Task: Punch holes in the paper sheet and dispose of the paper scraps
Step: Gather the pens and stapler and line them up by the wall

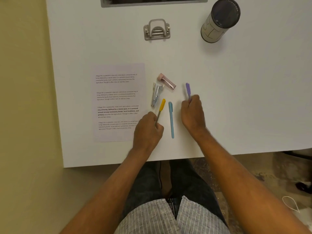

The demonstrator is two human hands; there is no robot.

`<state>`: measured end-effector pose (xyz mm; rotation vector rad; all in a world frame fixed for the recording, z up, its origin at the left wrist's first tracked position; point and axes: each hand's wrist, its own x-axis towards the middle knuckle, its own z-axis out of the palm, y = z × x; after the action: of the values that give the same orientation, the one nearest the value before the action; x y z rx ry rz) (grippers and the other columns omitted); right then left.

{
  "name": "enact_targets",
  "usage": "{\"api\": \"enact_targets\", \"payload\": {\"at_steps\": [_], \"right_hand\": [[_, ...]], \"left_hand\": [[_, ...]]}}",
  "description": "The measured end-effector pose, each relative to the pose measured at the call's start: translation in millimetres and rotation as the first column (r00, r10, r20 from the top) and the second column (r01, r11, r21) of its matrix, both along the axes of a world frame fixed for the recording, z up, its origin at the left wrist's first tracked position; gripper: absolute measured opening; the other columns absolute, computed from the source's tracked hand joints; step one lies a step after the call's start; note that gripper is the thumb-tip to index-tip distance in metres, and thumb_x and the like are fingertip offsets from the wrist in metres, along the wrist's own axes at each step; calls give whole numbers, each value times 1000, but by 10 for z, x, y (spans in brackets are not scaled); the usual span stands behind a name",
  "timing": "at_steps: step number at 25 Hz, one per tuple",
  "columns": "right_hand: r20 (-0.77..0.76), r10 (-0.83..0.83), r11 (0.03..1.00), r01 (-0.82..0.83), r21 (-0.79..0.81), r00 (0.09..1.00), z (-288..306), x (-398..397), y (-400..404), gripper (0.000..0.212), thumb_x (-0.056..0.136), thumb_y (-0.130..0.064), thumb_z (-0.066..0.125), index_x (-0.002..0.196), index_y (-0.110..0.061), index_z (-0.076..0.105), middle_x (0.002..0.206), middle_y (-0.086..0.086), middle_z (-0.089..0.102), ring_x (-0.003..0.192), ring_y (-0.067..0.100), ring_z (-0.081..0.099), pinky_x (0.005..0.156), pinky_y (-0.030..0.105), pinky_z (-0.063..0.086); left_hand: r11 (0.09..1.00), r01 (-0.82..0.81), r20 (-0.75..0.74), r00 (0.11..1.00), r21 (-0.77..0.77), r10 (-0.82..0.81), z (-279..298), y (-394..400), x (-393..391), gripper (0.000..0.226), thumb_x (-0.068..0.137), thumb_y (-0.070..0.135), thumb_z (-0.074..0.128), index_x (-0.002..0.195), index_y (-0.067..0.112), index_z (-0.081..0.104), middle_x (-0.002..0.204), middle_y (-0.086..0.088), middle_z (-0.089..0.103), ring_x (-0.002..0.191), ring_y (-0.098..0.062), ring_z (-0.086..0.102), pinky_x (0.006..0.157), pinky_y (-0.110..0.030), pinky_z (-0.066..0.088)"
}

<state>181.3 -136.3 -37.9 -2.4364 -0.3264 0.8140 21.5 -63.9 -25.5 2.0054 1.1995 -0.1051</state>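
Note:
A printed paper sheet (pixel 118 102) lies flat on the white table (pixel 236 98), left of my hands. The grey metal hole punch (pixel 157 29) stands at the far middle of the table, well beyond both hands. A cylindrical bin (pixel 219 21) with a dark opening stands at the far right. My left hand (pixel 147 130) grips a yellow-capped pen (pixel 161 107) by its lower end, beside the sheet's right edge. My right hand (pixel 193 114) grips a purple pen (pixel 188 90), whose cap points away from me.
Between my hands lies a light blue pen (pixel 171 119). A silver stapler (pixel 156 96) and a pink stapler (pixel 166 81) lie just beyond the pens. A grey slot (pixel 153 3) runs along the table's far edge. The table's near edge is at my lap.

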Motion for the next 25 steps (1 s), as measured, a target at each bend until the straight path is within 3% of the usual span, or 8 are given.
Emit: {"api": "enact_targets", "payload": {"at_steps": [4, 9, 12, 15, 20, 22, 25], "right_hand": [[37, 119, 987, -122, 107, 992, -18, -410, -178, 34, 114, -32, 34, 145, -21, 44, 101, -12, 59, 75, 5, 57, 65, 19, 46], [30, 58, 993, -61, 103, 998, -135, -569, -137, 12, 105, -20, 55, 114, -15, 49, 104, 1, 52, 76, 7, 51, 68, 21, 43], [51, 142, 989, -144, 41, 989, -172, -529, -70, 31, 102, -31, 63, 123, -14, 50, 119, 0, 48, 85, 9, 52, 70, 14, 42], [86, 209, 978, -206, -40, 974, -180, -491, 0, 30, 105, -29, 58, 128, -12, 50, 123, 5, 49, 90, 14, 57, 72, 23, 46], [78, 200, 980, -198, -35, 977, -154, -413, 17, 19, 106, -28, 51, 118, -13, 52, 108, 1, 52, 88, 17, 57, 72, 27, 47], [84, 189, 982, -190, 6, 978, -119, -330, 23, 9, 105, -25, 51, 108, -18, 47, 98, 2, 54, 83, 18, 57, 69, 29, 46], [54, 197, 977, -201, 67, 979, 8, -156, 109, 13, 105, -19, 49, 109, -21, 37, 87, -3, 50, 70, 12, 54, 60, 25, 45]], "left_hand": [[990, -94, 76, 992, -109, 103, 110, 32, -22, 16, 98, 7, 56, 105, 19, 48, 73, 4, 50, 60, -9, 49, 55, -17, 41], [966, -254, 96, 962, -41, 256, 36, 254, 179, 9, 103, 9, 48, 96, 14, 50, 79, 3, 48, 69, -12, 47, 59, -25, 39], [953, -301, 84, 950, -21, 301, -39, 394, 354, 14, 101, 24, 58, 108, 13, 56, 99, -2, 55, 80, -15, 53, 64, -25, 44], [961, -278, 33, 960, 8, 277, -86, 461, 526, 33, 98, 41, 64, 115, 14, 54, 107, -3, 56, 84, -19, 57, 67, -35, 53], [976, -211, -57, 975, 59, 215, -139, 426, 671, 39, 94, 36, 72, 117, 11, 53, 116, -8, 57, 97, -28, 63, 74, -40, 51], [974, -214, -48, 975, 77, 218, -153, 419, 693, 35, 96, 31, 70, 117, 9, 53, 114, -9, 58, 96, -27, 63, 71, -37, 49], [966, -245, -40, 968, 79, 248, -149, 422, 712, 27, 98, 29, 65, 112, 8, 53, 108, -10, 58, 92, -27, 62, 69, -37, 51]]}}
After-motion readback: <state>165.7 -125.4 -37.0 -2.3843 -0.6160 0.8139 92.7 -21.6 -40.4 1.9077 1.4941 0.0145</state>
